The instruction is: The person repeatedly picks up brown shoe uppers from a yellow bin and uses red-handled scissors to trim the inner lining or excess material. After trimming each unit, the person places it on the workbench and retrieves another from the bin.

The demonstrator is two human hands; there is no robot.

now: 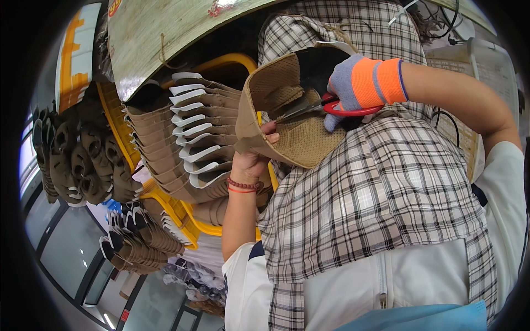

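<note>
- Scissors point(309, 108) with red handles sit grasped in the gloved right hand point(343, 85); whether the blades touch fabric is hard to tell.
- Brown fabric piece point(316, 144) is held over the plaid apron point(381, 187), right of the stacked brown pieces point(160, 151); the right hand hides part of it.
- Left hand point(251, 163) clasps its left edge, some fingers out of sight.
- Yellow basket point(236, 57) at left is mostly covered by those pieces.

Red-handled scissors point(307, 108) slant with their blades inside the gaping opening of a brown mesh-lined shoe upper point(310, 142)
</note>
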